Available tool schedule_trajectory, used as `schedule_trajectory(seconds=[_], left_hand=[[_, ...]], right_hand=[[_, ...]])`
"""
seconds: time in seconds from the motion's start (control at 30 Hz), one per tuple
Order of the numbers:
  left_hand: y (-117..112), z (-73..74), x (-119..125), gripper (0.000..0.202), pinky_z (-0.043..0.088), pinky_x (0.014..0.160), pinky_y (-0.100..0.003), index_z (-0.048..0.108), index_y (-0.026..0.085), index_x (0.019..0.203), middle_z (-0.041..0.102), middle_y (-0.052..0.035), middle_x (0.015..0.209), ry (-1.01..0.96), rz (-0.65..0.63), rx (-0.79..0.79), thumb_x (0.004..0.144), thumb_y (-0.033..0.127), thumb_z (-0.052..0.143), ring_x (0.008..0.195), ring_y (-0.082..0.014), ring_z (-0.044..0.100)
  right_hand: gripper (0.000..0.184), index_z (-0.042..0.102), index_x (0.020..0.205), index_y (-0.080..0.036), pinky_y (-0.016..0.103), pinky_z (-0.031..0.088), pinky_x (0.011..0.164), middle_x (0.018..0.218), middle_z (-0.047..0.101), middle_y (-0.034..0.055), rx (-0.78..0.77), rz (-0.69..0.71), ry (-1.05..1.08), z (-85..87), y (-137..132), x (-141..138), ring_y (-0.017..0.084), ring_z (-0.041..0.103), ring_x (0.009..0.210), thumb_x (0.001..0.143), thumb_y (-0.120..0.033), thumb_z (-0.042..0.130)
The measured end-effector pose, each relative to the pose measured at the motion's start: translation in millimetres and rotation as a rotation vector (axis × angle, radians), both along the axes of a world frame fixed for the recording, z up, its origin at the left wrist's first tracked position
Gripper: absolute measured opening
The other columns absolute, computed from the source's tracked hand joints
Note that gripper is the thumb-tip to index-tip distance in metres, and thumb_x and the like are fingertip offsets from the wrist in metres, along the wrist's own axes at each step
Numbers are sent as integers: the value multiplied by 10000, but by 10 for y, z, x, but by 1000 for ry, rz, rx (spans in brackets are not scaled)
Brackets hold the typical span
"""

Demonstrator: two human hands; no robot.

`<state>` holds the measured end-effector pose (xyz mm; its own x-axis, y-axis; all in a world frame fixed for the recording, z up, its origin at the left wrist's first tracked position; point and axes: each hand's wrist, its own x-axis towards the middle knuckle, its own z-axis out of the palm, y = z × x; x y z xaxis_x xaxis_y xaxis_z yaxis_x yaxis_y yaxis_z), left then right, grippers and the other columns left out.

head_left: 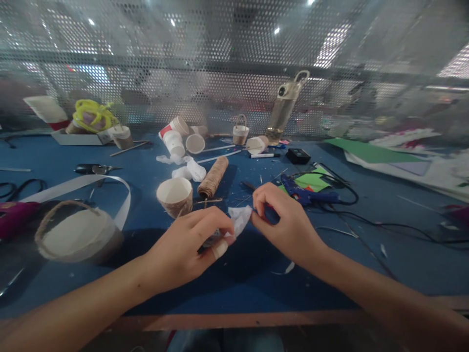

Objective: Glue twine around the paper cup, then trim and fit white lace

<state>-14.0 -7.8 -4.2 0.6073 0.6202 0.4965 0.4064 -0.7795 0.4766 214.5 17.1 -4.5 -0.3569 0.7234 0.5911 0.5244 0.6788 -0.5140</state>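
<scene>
A small, thin white piece of cloth or tissue (240, 217) spans the gap between my hands above the blue table. My left hand (192, 239) pinches its left end, and a bandage-like strip wraps the thumb. At the pointed right end, the curled fingers of my right hand (280, 220) are closed on the tip. Just behind my left hand stands a paper cup (175, 195) with a brown wrapped outside. Next to that cup lies a roll of brown twine (213, 177). A blue glue gun (308, 191) rests beyond my right hand.
A handled cup basket (80, 232) and a white ribbon (126, 205) are at left, near pliers (97, 169). Several paper cups (174, 142), a water bottle (282, 110) and a marker (264, 155) line the back, before a perforated metal screen (220, 93). Green sheets (370, 149) and cables lie right.
</scene>
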Motion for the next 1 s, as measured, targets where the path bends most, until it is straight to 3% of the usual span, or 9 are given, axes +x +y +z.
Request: schedule_trajectory(seconds=[0.07, 0.17, 0.27, 0.37, 0.57, 0.7, 0.77, 0.83, 1.0], left_hand=[[-10, 4, 3, 192, 501, 771, -245, 513, 236, 1006, 659, 13, 941, 6, 13, 8, 921, 73, 568, 851, -123, 635], [-20, 12, 3, 197, 509, 765, -242, 517, 240, 1011, 666, 12, 944, -14, 26, 38, 917, 76, 572, 849, -125, 645], [-19, 17, 2, 216, 512, 774, -242, 523, 241, 1012, 673, 7, 946, -44, 48, 76, 905, 57, 565, 871, -133, 651], [-15, 13, 9, 230, 504, 806, -237, 525, 240, 1015, 675, 13, 957, -77, 47, 108, 898, 46, 565, 885, -123, 643], [-34, 2, 48, 207, 508, 858, -249, 535, 240, 987, 665, 29, 929, -103, 36, 5, 899, 66, 606, 890, -119, 648], [-47, 9, 71, 190, 515, 817, -225, 544, 239, 975, 661, 37, 904, -147, 87, -76, 895, 87, 626, 877, -113, 655], [-43, 8, 67, 210, 510, 781, -207, 542, 239, 977, 661, 41, 915, -147, 112, -75, 880, 77, 635, 851, -102, 645], [-34, 0, 51, 226, 499, 763, -196, 539, 242, 982, 660, 48, 930, -126, 115, -46, 870, 71, 636, 835, -93, 632], [-25, -16, 15, 234, 481, 808, -231, 527, 257, 1016, 660, 50, 956, -63, 111, 9, 879, 80, 596, 875, -109, 624]], right_hand=[[375, 238, 643, -241, 289, 320, 599, 642, 375, -32, -46, -45, -28, 5, 6, 12, 140, 400, 622, 841, -98, 524], [449, 220, 591, -232, 291, 204, 505, 530, 242, -60, -132, -12, -85, 3, 0, 18, 108, 264, 491, 954, -239, 484], [494, 393, 539, -210, 267, 274, 486, 478, 397, -48, -227, 130, -142, 15, -25, 3, 92, 374, 444, 1025, -298, 371], [491, 590, 671, -197, 250, 417, 575, 617, 628, -9, -312, 259, -122, 37, -58, -19, 113, 576, 568, 1056, -325, 313], [491, 679, 759, -227, 317, 512, 773, 767, 687, 20, -611, 298, 287, -41, -44, -32, 178, 645, 766, 1032, -521, 397], [358, 730, 894, -215, 327, 552, 761, 815, 687, 28, -824, 462, 543, -73, 20, -31, 170, 647, 758, 1010, -438, 475], [205, 721, 996, -203, 301, 557, 695, 850, 687, 29, -851, 501, 569, -55, 34, -29, 164, 641, 759, 937, -346, 585], [202, 697, 1044, -193, 279, 555, 660, 879, 686, 28, -858, 523, 579, -32, 30, -28, 158, 642, 771, 864, -277, 659], [154, 650, 873, -181, 258, 562, 680, 805, 682, 7, -886, 505, 590, 8, -9, -44, 126, 643, 737, 848, -294, 752]])
